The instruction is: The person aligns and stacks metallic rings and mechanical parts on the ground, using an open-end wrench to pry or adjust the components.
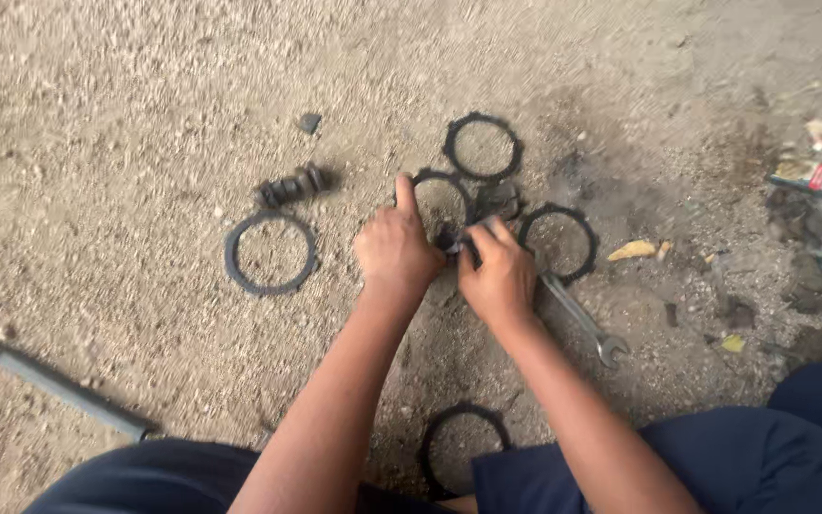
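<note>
Both hands, left hand [394, 246] and right hand [499, 274], pinch closed on a small dark metal part [451, 240] over the sandy ground [126, 143], beside a toothed black ring plate [442, 198]; step judged fitting, needing fine alignment; steel spanner [582, 319] adjacent.

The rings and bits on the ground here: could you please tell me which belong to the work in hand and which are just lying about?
In hand:
- small dark part, gripped by left hand and right hand
- toothed rings beside the hands
- smooth ring
- dark springs
- wrench

Lying about:
- packets
- yellow scrap
- grey hose
- small stone
</note>
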